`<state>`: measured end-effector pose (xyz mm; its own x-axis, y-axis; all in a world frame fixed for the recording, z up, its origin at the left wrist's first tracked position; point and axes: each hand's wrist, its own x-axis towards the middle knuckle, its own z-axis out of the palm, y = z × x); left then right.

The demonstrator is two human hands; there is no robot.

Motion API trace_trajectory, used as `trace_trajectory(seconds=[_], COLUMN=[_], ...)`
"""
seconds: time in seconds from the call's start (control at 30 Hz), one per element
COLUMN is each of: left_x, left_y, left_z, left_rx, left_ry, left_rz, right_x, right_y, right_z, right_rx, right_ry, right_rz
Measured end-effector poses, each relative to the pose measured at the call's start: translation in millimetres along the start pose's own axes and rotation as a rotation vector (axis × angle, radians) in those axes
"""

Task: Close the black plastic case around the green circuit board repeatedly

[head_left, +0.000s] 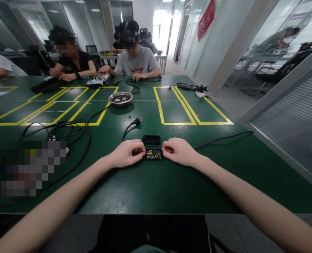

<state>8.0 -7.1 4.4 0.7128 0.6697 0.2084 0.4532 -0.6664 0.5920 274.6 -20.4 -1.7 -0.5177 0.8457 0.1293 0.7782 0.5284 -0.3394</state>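
On the green table in front of me lies a small black case half with a circuit board in it, its coils and coloured parts facing up. My left hand pinches the left end of this opened power adapter. At the opposite end, the fingers of my right hand are closed on its right edge. Just beyond it sits the other black case half, hollow side up, touched by neither hand. A cable with a black mains plug comes out behind my left hand, and another black cable runs off to the right.
A metal bowl with small metal parts stands farther back. Tangled black cables lie at left beside a blurred-out object. Yellow tape marks the table. A black tripod-like object lies far right. Two people work across the table.
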Motion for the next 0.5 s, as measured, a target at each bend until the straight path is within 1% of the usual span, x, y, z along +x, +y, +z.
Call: trace_trajectory(seconds=[0.07,0.2,0.3,0.5], left_x=[1.3,3.4,3.7,4.0], left_y=[-0.2,-1.9,-3.6,-6.0], left_z=[-0.1,0.3,0.4,-0.9], left_rx=[-0.008,-0.015,-0.016,-0.082], left_ry=[-0.014,-0.022,-0.011,-0.029], left_rz=[0.003,0.037,0.049,0.02], right_x=[1.0,2.3,2.7,3.3], right_y=[-3.8,-7.3,-6.2,-3.6], right_z=[-1.4,-3.9,-3.9,-1.4], right_rx=[-0.042,-0.039,-0.017,0.014], right_ry=[-0.012,-0.051,-0.048,-0.042], right_rz=[0.026,0.06,0.054,0.042])
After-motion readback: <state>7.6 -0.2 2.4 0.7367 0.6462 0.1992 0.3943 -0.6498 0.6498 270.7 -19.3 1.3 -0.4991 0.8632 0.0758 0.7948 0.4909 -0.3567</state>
